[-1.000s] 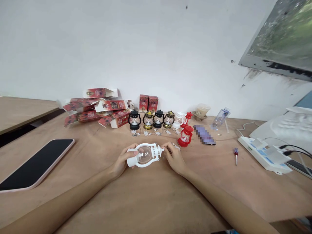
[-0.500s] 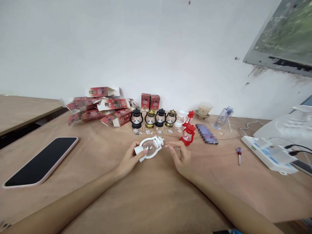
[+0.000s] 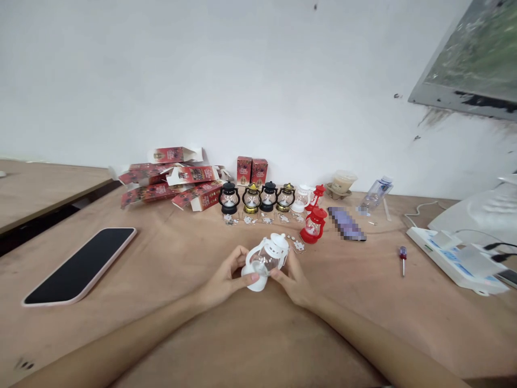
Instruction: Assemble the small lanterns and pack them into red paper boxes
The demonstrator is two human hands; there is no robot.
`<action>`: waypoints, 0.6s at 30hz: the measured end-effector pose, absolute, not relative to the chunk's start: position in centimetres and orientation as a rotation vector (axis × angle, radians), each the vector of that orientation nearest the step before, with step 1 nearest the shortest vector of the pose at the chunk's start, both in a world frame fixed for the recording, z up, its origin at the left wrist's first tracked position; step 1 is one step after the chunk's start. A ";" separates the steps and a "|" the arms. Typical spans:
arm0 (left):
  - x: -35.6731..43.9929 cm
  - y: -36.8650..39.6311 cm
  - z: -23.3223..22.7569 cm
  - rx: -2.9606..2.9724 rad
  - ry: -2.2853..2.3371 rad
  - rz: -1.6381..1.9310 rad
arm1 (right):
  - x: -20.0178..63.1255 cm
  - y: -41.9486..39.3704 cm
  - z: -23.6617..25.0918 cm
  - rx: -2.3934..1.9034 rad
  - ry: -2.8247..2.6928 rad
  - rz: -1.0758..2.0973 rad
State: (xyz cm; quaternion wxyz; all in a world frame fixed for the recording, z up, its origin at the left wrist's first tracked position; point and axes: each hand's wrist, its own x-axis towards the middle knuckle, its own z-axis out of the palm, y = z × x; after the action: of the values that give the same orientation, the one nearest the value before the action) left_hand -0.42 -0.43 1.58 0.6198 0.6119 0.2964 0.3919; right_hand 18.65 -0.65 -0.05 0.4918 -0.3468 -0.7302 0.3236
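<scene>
A small white toy lantern (image 3: 267, 258) with a clear globe is held tilted just above the wooden table (image 3: 169, 258), its top pointing up and to the right. My left hand (image 3: 226, 280) grips its base from the left. My right hand (image 3: 294, 280) closes on it from the right, fingers at the base. Small flat parts (image 3: 298, 245) lie on the table just behind the lantern. A red lantern (image 3: 314, 224) stands a short way behind and to the right.
A row of black, gold and white lanterns (image 3: 262, 197) stands at the back, with red cartons (image 3: 173, 183) piled to their left. A dark phone (image 3: 81, 265) lies at left. A screwdriver (image 3: 403, 257), power strip (image 3: 456, 258), bottle (image 3: 375, 194) and cup (image 3: 342, 182) are at right.
The lantern went from lying sideways to tilted with its top up. My right hand, apart from it half a second ago, has closed on it. Both hands came nearer to me.
</scene>
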 end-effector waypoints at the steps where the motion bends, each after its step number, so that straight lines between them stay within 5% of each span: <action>1: -0.3 -0.6 1.5 1.444 0.689 0.884 | 18.7 -0.6 0.0 -0.854 -1.791 0.860; 18: -5.0 6.8 1.3 0.944 1.030 1.477 | 18.7 1.0 -0.1 -1.181 -1.472 0.751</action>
State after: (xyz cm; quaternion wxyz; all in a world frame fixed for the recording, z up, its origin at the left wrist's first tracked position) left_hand -4.97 6.79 1.32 0.5262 0.3948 0.4306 0.6179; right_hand 18.72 0.98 -0.09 0.5272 -0.4940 -0.6160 0.3140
